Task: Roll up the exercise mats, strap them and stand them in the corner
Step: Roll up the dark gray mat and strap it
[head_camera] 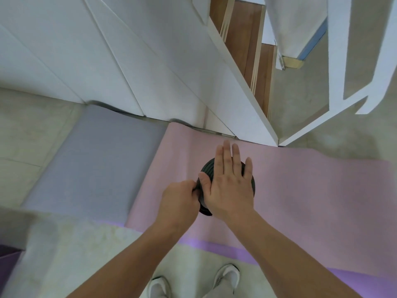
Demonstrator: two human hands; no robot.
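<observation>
Pale floor fills the view from above, with a white panelled wall at the far side and wooden stairs to the far right. A black roll stands upright in the middle, seen from its end, so its spiral layers show. The right hand lies flat and open on top of it, with straight fingers. The left hand is closed on the left edge of the roll, its fingers curled there; whether it grips the outer layer or a strap, I cannot tell. Under the roll a pink mat is spread flat, and left of it a grey mat is flat too, both reaching the wall. A purple strip shows along the near edge of the pink mat. White shoes are at the near edge. I judge the task is at an early stage: one mat is rolled, but no strap is visible on it and it is not in a corner, and at least two mats wait to be rolled.
</observation>
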